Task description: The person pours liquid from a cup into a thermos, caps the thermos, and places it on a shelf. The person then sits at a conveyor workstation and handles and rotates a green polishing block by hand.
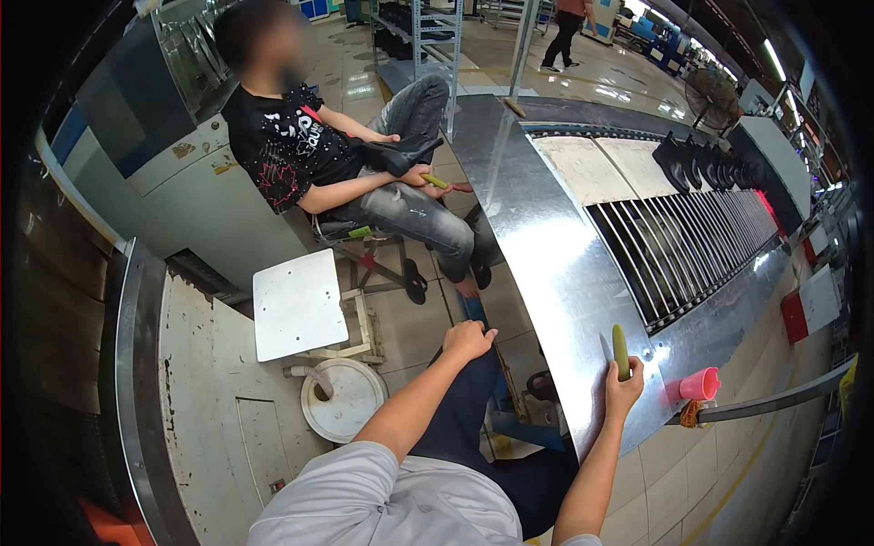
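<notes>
My right hand (625, 391) is closed round the lower end of a yellow-green stick-like tool (621, 348), which points away from me over the metal table edge (583, 300). A thin pointed shape, perhaps a blade or a reflection, shows just left of the tool. My left hand (470, 340) rests on my thigh with its fingers curled; whether it holds anything is hidden. A pink cup (699, 385) is to the right of my right hand, at the table's corner.
A seated co-worker (300, 155) at the left holds a black shoe (405, 156) and a similar yellow-green tool (437, 181). Black shoes (696, 164) stand beyond a roller conveyor (678, 246). A white stool (299, 305) and a round lidded bucket (344, 400) are on my left.
</notes>
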Demonstrator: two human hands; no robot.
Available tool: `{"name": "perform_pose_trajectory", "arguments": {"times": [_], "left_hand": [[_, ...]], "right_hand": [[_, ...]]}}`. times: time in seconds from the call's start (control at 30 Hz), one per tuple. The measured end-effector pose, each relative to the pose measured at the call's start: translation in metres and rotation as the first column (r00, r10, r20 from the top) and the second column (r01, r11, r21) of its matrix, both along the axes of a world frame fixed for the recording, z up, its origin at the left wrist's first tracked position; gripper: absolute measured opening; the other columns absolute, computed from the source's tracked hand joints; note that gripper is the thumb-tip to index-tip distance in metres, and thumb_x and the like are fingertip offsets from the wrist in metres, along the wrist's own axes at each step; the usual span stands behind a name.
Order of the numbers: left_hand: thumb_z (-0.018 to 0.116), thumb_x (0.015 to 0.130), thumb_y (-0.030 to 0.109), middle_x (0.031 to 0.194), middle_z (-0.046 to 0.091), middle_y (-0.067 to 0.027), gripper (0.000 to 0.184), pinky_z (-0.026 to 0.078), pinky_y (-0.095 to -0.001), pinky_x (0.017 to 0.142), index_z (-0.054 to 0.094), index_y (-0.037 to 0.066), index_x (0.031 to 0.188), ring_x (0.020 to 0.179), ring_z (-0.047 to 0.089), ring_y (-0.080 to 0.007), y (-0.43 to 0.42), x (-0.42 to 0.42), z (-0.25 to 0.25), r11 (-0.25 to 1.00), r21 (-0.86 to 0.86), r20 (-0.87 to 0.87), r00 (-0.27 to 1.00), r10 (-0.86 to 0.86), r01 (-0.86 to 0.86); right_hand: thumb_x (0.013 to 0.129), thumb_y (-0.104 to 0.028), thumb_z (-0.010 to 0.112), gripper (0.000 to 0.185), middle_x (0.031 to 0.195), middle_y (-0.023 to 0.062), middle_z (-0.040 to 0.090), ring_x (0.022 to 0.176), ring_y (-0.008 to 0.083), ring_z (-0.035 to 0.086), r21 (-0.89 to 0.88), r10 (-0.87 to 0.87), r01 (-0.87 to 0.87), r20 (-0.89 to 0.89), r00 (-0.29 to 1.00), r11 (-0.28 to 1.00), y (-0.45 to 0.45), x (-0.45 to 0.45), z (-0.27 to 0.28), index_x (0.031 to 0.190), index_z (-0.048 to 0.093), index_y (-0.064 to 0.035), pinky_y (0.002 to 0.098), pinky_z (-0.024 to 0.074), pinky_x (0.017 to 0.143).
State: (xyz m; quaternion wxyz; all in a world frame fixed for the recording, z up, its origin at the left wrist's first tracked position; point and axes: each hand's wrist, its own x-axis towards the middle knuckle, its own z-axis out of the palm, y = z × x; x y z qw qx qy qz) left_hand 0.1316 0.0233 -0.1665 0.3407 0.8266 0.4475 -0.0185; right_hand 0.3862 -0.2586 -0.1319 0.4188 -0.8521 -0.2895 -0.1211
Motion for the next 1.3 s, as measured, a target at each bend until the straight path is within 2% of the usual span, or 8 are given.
{"name": "perform_pose_trajectory", "arguments": {"times": [0.17,0.4,0.77,0.87,1.0,1.13,1.17,1.3], "left_hand": [[0.053,0.105,0.048,0.119,0.074,-0.0202,0.053,0.054,-0.051,0.101,0.073,0.001,0.121,0.117,0.068,-0.0389,0.01,-0.015,-0.011,0.994,0.103,-0.005,1.0,-0.024,0.025],[0.056,0.103,0.048,0.119,0.073,-0.0176,0.048,0.052,-0.0521,0.1,0.075,0.007,0.119,0.114,0.068,-0.0387,0.001,-0.019,-0.015,0.955,0.284,0.025,0.995,-0.094,0.083],[0.059,0.101,0.05,0.123,0.073,-0.015,0.049,0.048,-0.0505,0.105,0.075,0.009,0.122,0.121,0.065,-0.0358,-0.001,-0.022,0.006,0.974,0.221,0.131,0.988,-0.083,0.052],[0.059,0.101,0.05,0.124,0.073,-0.0144,0.048,0.048,-0.0505,0.106,0.076,0.01,0.12,0.121,0.065,-0.0356,0.005,-0.024,-0.003,0.979,0.202,0.147,0.987,-0.057,0.027],[0.059,0.101,0.051,0.126,0.073,-0.014,0.05,0.047,-0.0528,0.107,0.075,0.01,0.125,0.124,0.064,-0.0339,0.003,-0.026,0.017,0.987,0.149,0.102,0.992,-0.072,0.056],[0.059,0.101,0.051,0.125,0.073,-0.0139,0.05,0.048,-0.051,0.107,0.075,0.01,0.124,0.126,0.064,-0.0337,0.005,-0.033,-0.019,0.991,0.123,0.155,0.986,-0.063,0.044],[0.059,0.101,0.051,0.126,0.073,-0.0138,0.05,0.048,-0.0505,0.107,0.075,0.01,0.124,0.126,0.063,-0.0338,0.01,-0.032,-0.013,0.996,0.082,0.136,0.99,-0.046,0.035],[0.06,0.101,0.051,0.126,0.072,-0.0161,0.049,0.05,-0.05,0.105,0.075,0.01,0.121,0.122,0.065,-0.0368,0.011,-0.027,-0.02,0.988,0.146,0.136,0.988,-0.075,0.054]], "right_hand": [[0.088,-0.007,0.075,0.027,0.099,0.013,0.07,0.092,0.0355,0.067,-0.026,-0.022,0.025,0.108,0.994,0.999,0.001,-0.002,-0.004,0.112,0.064,-0.005,0.0462,0.0516,0.085],[0.102,-0.01,0.066,0.036,0.103,0.0061,0.073,0.09,0.0138,0.067,0.299,-0.013,0.089,-0.249,0.968,0.95,-0.009,-0.002,0.009,0.137,0.064,-0.0058,0.0289,0.0529,0.082],[0.106,-0.012,0.048,0.036,0.114,0.0122,0.073,0.106,0.0213,0.07,0.611,0.212,0.074,-0.383,0.899,0.788,-0.015,0.0,0.01,0.131,0.068,0.0058,0.0352,0.0549,0.098],[0.105,-0.01,0.048,0.036,0.109,0.0103,0.072,0.099,0.0161,0.068,0.613,0.226,0.034,-0.342,0.912,0.79,-0.016,0.004,0.001,0.132,0.067,0.0054,0.0306,0.0543,0.091],[0.1,0.002,0.052,0.038,0.096,0.002,0.068,0.078,0.0047,0.054,0.314,0.09,0.025,-0.347,0.934,0.949,-0.009,-0.014,0.016,0.133,0.07,-0.0057,0.0231,0.0458,0.07],[0.094,0.005,0.063,0.04,0.108,0.0144,0.078,0.087,0.0247,0.076,0.003,0.11,-0.114,0.237,0.965,0.994,0.0,-0.006,-0.002,0.132,0.07,-0.0072,0.0362,0.0579,0.08],[0.092,0.003,0.067,0.042,0.112,0.0189,0.076,0.092,0.0335,0.075,-0.054,0.126,-0.115,0.306,0.944,0.992,0.0,-0.005,-0.002,0.132,0.069,-0.0093,0.0414,0.0577,0.081],[0.09,0.001,0.069,0.044,0.109,0.0165,0.076,0.094,0.0352,0.073,-0.165,0.056,-0.001,0.329,0.943,0.986,0.0,-0.007,0.0,0.132,0.068,-0.0108,0.0442,0.0557,0.084]]}}
